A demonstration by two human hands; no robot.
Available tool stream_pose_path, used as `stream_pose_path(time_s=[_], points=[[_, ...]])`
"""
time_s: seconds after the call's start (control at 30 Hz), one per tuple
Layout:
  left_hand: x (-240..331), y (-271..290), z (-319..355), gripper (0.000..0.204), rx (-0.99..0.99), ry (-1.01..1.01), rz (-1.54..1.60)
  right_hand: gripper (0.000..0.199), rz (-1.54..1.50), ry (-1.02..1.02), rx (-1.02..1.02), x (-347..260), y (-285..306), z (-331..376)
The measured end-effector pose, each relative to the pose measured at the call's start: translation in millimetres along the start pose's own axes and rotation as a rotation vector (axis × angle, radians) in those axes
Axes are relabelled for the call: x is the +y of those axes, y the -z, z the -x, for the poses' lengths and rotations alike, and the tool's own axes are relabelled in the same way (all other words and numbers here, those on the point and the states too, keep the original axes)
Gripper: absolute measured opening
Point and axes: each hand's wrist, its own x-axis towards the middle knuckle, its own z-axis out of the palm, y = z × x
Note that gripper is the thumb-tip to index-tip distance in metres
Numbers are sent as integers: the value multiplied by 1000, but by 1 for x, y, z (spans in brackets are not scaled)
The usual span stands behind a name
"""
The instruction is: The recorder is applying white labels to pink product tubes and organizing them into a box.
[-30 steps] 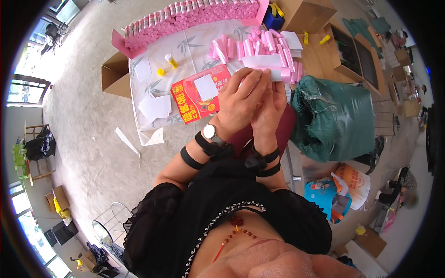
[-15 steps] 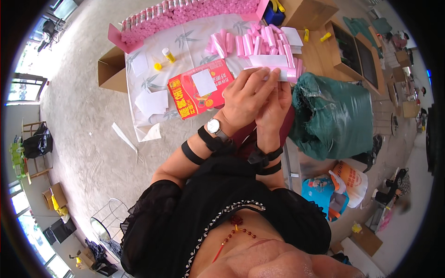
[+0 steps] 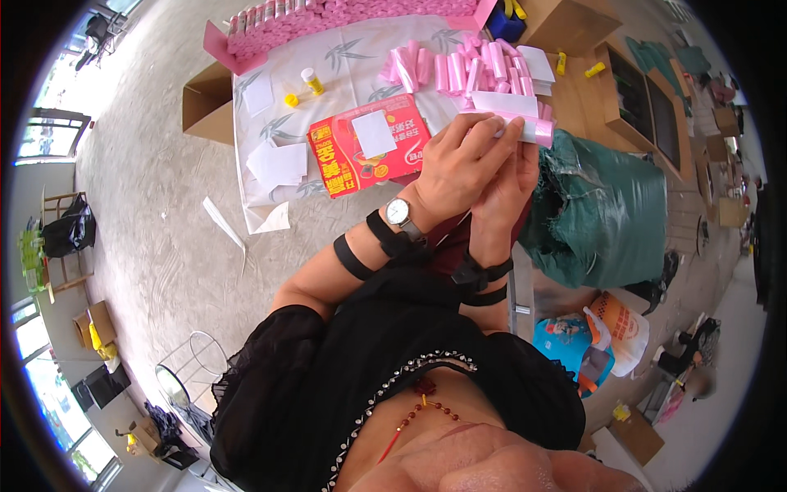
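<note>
Cylinder [image 3: 545,134], pink with a white paper strip, is held up beside the near side of the pile of pink rolls [image 3: 497,61]. It is pinched by the grip of the left hand [image 3: 461,160] and by that of the right hand [image 3: 508,182], whose fingers are partly hidden. On the cloth-covered bench [image 3: 361,78], a red carton [image 3: 332,164] is topped by a white slip [image 3: 375,134]; white papers [image 3: 277,168] are scattered beside it, and a yellow tube [image 3: 311,81] is seen behind.
</note>
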Motion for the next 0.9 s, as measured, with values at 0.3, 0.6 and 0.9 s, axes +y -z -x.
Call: stream_pose_path(time_s=[0.3, 0.6, 0.9], points=[[-4, -3, 5, 59, 2, -3, -8, 35, -9, -23, 24, 6, 7, 2], [-6, 3, 8, 54, -70, 3, -15, 40, -48, -26, 33, 3, 13, 6], [-11, 9, 2, 54, -108, -1, 21, 37, -44, -3, -45, 1, 20, 4]])
